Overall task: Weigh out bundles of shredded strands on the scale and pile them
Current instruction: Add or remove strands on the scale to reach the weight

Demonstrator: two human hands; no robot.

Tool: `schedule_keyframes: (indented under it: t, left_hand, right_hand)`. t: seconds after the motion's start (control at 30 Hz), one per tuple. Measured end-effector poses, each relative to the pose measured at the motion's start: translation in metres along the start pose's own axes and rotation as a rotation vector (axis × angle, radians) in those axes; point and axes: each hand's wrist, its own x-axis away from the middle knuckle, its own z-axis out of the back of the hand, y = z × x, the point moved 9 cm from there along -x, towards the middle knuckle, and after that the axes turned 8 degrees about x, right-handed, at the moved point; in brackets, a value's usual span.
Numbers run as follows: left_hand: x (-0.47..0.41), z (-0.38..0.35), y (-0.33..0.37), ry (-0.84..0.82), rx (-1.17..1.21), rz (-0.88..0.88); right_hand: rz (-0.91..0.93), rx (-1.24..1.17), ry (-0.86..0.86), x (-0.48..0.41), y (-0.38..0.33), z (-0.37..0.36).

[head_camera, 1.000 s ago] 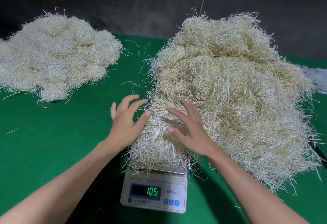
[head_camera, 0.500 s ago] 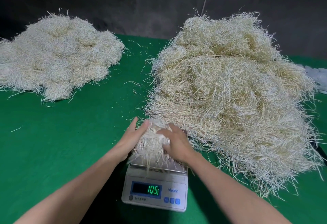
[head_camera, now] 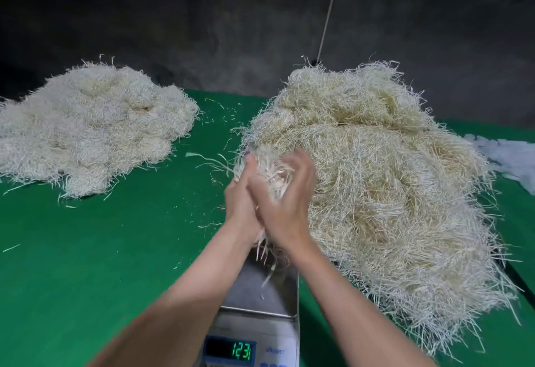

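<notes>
A bundle of pale shredded strands is held up between my left hand and my right hand, both cupped round it above the scale. A few strands dangle under my hands over the bare steel pan. The scale's green display reads 123. A big yellowish heap of strands lies just right of my hands. A paler pile sits at the far left of the green table.
Loose strands are scattered on the green cloth between the two heaps. Something white lies at the table's right edge. A dark wall and a thin hanging cord stand behind the table.
Both hands gathered the bundle on the scale pan and lifted it off, up and away from me. The pan now shows bare and the display reads 123 instead of 105.
</notes>
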Motion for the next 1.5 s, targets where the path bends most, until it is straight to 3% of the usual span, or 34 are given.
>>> schedule_keyframes:
  t: [0.1, 0.17, 0.27, 0.37, 0.43, 0.5, 0.53, 0.6, 0.7, 0.8, 0.97, 1.1, 1.17, 1.23, 1.3, 1.33, 1.4, 1.47, 1.5]
  left_hand:
    - [0.008, -0.017, -0.008, -0.049, 0.005, -0.012]
    - [-0.004, -0.022, 0.017, -0.031, -0.054, -0.138]
    - [-0.016, -0.018, 0.022, 0.04, -0.065, -0.28]
    - [-0.019, -0.008, -0.03, 0.074, -0.136, -0.033]
    - [-0.029, -0.002, -0.033, 0.102, 0.067, 0.097]
    - [-0.034, -0.001, -0.01, 0.152, 0.15, 0.021]
    - [-0.032, -0.003, -0.007, 0.152, 0.047, -0.021]
    - [-0.027, -0.006, -0.019, 0.143, -0.163, -0.047]
    - [-0.021, -0.009, -0.023, 0.118, -0.202, 0.041]
    - [-0.032, -0.006, -0.006, 0.109, -0.206, -0.049]
    - [-0.025, -0.014, -0.042, 0.009, -0.238, 0.112]
    - [-0.037, -0.02, 0.016, 0.093, -0.631, -0.347]
    - [-0.03, -0.033, 0.022, 0.061, -0.764, -0.49]
    - [-0.033, -0.037, 0.012, -0.04, -0.685, -0.389]
    - [-0.032, -0.037, 0.007, -0.137, -0.422, -0.206]
    - [-0.03, -0.031, 0.009, -0.16, -0.314, -0.209]
    - [-0.026, -0.026, 0.004, -0.183, -0.376, -0.21]
    - [-0.016, -0.032, -0.027, -0.269, -0.373, 0.015]
    - [-0.016, -0.035, -0.039, -0.267, -0.312, 0.107]
  right_hand:
    - [-0.258, -0.209, -0.106, -0.031, 0.023, 0.007]
    - [-0.254, -0.324, -0.224, -0.006, 0.019, -0.019]
    - [-0.223, -0.323, -0.134, 0.001, 0.015, -0.019]
    - [-0.317, -0.254, -0.054, -0.033, 0.044, 0.0]
    - [-0.234, -0.145, -0.034, -0.016, 0.039, -0.007]
    - [-0.109, 0.017, -0.057, 0.003, 0.023, -0.023]
    - [-0.104, 0.032, -0.065, -0.001, 0.024, -0.023]
    - [-0.228, -0.067, -0.058, -0.029, 0.047, -0.011]
    - [-0.271, -0.121, 0.065, -0.027, 0.057, 0.001]
    - [-0.246, -0.106, 0.007, 0.008, 0.049, -0.019]
    - [-0.342, -0.135, -0.004, -0.029, 0.075, 0.005]
    - [-0.337, -0.5, -0.243, -0.023, 0.066, -0.021]
    - [-0.287, -0.399, -0.353, -0.015, 0.055, -0.029]
    - [-0.381, -0.321, -0.274, -0.018, 0.065, -0.022]
    - [-0.598, -0.367, -0.108, -0.026, 0.091, 0.001]
    - [-0.708, -0.403, -0.041, -0.029, 0.109, 0.01]
    - [-0.877, -0.531, 0.055, -0.035, 0.128, 0.022]
    - [-0.91, -0.612, 0.094, -0.032, 0.124, 0.017]
    - [-0.819, -0.495, 0.066, -0.029, 0.118, 0.014]
